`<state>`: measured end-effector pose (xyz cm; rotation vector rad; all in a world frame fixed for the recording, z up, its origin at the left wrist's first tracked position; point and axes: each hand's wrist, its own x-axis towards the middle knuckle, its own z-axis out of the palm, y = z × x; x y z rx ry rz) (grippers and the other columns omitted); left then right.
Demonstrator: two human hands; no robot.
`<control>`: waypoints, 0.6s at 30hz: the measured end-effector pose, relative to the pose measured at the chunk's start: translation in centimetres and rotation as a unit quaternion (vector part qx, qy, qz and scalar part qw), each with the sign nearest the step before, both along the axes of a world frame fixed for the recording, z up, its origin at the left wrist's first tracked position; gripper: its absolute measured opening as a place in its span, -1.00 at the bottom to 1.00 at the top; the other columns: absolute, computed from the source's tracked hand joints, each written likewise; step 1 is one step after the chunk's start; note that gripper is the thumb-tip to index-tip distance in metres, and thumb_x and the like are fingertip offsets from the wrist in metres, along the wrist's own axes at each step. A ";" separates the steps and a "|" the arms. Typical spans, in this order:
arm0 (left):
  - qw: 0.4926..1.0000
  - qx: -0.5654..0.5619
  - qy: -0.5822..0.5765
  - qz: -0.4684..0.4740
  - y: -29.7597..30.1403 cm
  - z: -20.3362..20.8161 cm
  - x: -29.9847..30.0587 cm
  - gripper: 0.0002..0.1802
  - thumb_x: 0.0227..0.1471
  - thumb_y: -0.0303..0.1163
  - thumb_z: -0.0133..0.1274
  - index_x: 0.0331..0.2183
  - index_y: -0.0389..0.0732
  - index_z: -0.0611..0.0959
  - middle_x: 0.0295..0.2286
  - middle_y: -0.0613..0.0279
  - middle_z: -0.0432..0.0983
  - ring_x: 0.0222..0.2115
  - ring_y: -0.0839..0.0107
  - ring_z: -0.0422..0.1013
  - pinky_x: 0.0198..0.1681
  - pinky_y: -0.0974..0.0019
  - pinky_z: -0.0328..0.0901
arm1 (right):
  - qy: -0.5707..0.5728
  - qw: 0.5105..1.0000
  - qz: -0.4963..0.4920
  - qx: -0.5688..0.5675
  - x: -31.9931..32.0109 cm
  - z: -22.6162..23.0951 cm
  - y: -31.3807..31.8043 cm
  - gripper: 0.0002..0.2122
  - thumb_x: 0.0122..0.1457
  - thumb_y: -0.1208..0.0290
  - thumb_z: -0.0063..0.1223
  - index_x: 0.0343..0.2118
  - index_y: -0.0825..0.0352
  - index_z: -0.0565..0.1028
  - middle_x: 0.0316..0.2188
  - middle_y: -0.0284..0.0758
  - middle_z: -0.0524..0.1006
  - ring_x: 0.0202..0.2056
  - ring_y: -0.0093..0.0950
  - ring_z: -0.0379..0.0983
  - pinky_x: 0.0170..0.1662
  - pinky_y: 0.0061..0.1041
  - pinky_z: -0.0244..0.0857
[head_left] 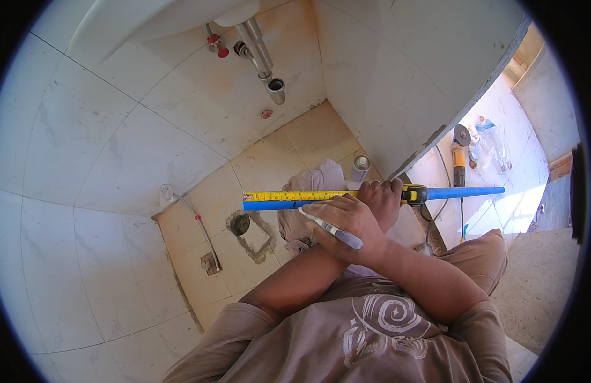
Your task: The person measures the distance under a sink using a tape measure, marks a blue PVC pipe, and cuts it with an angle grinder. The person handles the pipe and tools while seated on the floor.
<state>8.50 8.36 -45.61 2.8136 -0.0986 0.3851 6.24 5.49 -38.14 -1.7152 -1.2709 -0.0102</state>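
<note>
My forearms cross in front of my shirt, the right one over the left. A blue pipe [467, 192] lies level across the view, with the yellow blade of a tape measure [289, 196] stretched along its left part. My left hand [383, 199] is closed around the pipe and tape beside the black and yellow tape case. In my right hand [347, 219] is a white marker with a grey end [337, 233]. Its tip meets the pipe near the left end, by a dark mark; I cannot tell whether it touches. My right fingers partly cover the pipe.
Ahead, a metal drain pipe [257, 51] hangs under a white basin [148, 19]. The tiled floor has a round hole [240, 223] and a flexible hose [203, 230]. A spray can [360, 167] stands beside the partition [410, 76]; beyond lie an angle grinder [459, 156] and plastic bag [493, 150].
</note>
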 end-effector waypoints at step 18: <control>0.996 -0.072 -0.032 -0.035 0.6 -0.6 -0.3 -0.78 0.08 -0.35 0.16 -0.19 -0.14 0.60 -0.36 0.10 0.65 -0.33 0.16 0.62 -0.27 0.06 0.42 | 0.233 0.969 -0.069 0.050 1.5 3.9 -4.8 -0.84 0.30 0.36 0.19 -0.18 0.33 0.63 -0.28 -0.17 0.65 -0.21 -0.31 0.59 -0.01 -0.35 0.39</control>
